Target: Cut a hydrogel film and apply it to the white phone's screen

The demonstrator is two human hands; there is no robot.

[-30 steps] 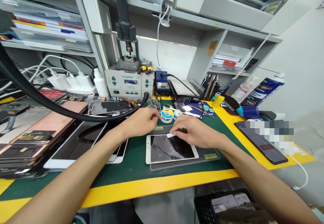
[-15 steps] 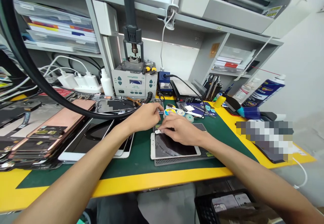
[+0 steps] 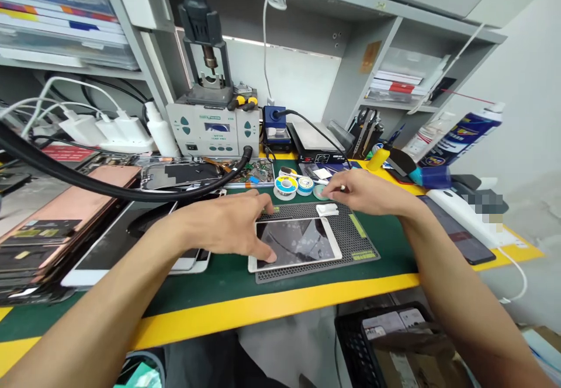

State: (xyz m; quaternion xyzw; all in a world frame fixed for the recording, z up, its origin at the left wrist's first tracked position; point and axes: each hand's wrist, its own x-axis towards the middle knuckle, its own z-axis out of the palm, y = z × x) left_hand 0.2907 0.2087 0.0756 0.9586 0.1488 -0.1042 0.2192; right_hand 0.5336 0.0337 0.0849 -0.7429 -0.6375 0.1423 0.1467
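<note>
We're starting on the left hand (image 3: 223, 227), spread wide across the near side of the job, its thumb (image 3: 268, 255) pressing on the glass of a white tablet (image 3: 294, 243). The tablet lies flat, face up, on a dark perforated work mat (image 3: 363, 253), and that spread looks meant to brace it against sliding. Over to the right hand (image 3: 366, 194), its fingertips (image 3: 335, 187) drawn together beside a pale green tape roll (image 3: 321, 193); whether they pinch anything, we can't tell. A small white pad (image 3: 327, 210) sits on the mat, and solder spools (image 3: 286, 188) stand just beyond, apparently kept within easy reach. Further back, we see a hot-air rework station (image 3: 205, 131), its black hose (image 3: 109, 192) looping behind the left arm, clear of the mat.
</note>
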